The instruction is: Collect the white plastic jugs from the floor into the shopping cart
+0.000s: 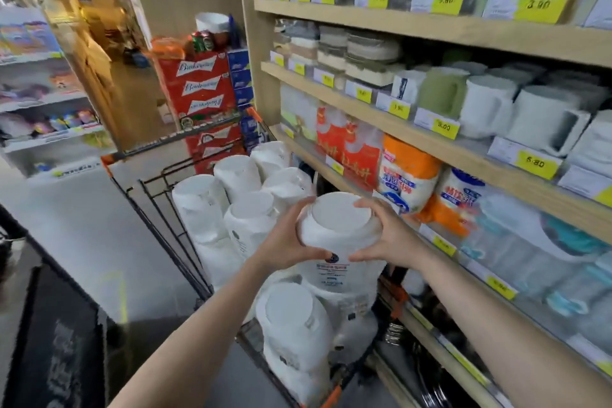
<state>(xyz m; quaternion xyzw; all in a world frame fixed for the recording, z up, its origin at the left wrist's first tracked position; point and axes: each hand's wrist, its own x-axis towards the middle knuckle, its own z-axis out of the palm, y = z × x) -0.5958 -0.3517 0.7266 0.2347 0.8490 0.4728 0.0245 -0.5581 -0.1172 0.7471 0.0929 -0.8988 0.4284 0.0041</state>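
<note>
White plastic jug (341, 225) held bottom-up between both hands, above the near end of the shopping cart (159, 185). Left hand (288, 235) grip: fingers spread and pressed flat on the jug's left wall, thumb wrapped under the front. Right hand (384, 235) grip: same on the right wall, fingers curled over the base rim. Neither hand is closed to a fist; both clamp the jug from opposite sides.

Relative to the cart:
- Inside it, far end: cluster of five jugs (238, 182) standing inverted, flat bases up, touching each other.
- Inside it, near end: another inverted jug (291, 321) just below-left of the held one, and a labelled jug (341, 278) directly under the held one. Cannot tell if the held jug touches it.
- Right of the cart: wooden shelving (430, 30) with yellow price tags, mugs (490, 103), orange and white bagged goods (407, 175).
- Beyond the cart's far end: stacked red Budweiser cases (198, 86).
- Left of the cart: grey floor (76, 225), dark mat (56, 341) at near left.
</note>
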